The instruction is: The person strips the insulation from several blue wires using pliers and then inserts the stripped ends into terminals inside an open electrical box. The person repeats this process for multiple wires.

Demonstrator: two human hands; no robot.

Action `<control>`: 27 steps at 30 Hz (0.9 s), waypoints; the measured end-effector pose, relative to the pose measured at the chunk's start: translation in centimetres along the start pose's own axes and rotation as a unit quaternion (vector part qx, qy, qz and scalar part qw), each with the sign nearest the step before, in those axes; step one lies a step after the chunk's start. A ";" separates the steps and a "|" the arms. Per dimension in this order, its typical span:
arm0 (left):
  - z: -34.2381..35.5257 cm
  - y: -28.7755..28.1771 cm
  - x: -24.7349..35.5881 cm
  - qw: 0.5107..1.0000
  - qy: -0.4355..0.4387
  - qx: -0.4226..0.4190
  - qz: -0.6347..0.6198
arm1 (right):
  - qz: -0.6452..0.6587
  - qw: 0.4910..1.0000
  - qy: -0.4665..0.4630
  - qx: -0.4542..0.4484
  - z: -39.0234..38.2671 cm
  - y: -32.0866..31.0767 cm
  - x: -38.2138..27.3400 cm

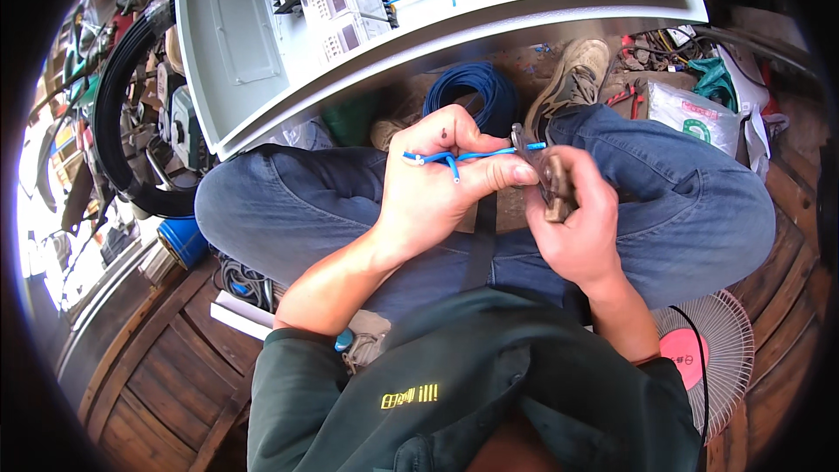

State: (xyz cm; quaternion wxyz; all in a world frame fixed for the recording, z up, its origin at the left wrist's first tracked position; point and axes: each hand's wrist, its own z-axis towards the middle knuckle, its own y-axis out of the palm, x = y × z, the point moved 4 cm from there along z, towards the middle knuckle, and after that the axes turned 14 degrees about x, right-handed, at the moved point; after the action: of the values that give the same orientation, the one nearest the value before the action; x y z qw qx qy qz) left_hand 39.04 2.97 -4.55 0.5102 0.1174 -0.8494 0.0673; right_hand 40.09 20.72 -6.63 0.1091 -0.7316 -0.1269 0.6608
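Head view: found blue wires (481, 155) passing through the left hand (428, 188), with the right end at the jaws of a pliers-like tool (554, 182). Judged best to pinch close to the jaws, hold the strands straight and keep the thumb clear. Noted left fingers closed, gripping the wires against the thumb. Recorded right hand (584, 223) wrapped around the tool's handles; could not tell the jaw gap. Observed a grey metal cabinet (232, 52) beyond.

Thin blue plastic-coated wires (487, 155) lying across left hand (428, 185), 3 boxy white plastic meters (337, 0) sitting ahead in wide grey metal enclosure (234, 79)
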 end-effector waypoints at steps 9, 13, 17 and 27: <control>0.3 0.9 -0.2 0.998 -0.054 -0.008 -0.040 | 0.081 0.983 0.165 -0.006 0.0 0.7 1.2; 0.1 1.2 -0.3 0.987 -0.119 -0.039 -0.099 | 0.078 0.979 0.182 -0.042 0.5 0.6 1.4; 0.4 0.8 -0.5 0.991 -0.107 -0.005 -0.083 | 0.041 0.993 0.107 0.000 0.9 0.2 0.6; 0.3 1.3 -1.4 0.992 -0.097 -0.064 -0.040 | 0.065 0.989 0.124 0.039 0.7 -0.8 0.6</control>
State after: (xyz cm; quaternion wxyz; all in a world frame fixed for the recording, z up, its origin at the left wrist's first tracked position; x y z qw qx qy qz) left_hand 39.01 4.34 -5.89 0.4337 0.1243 -0.8922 -0.0200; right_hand 39.37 21.70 -7.00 0.1089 -0.8101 -0.0385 0.5748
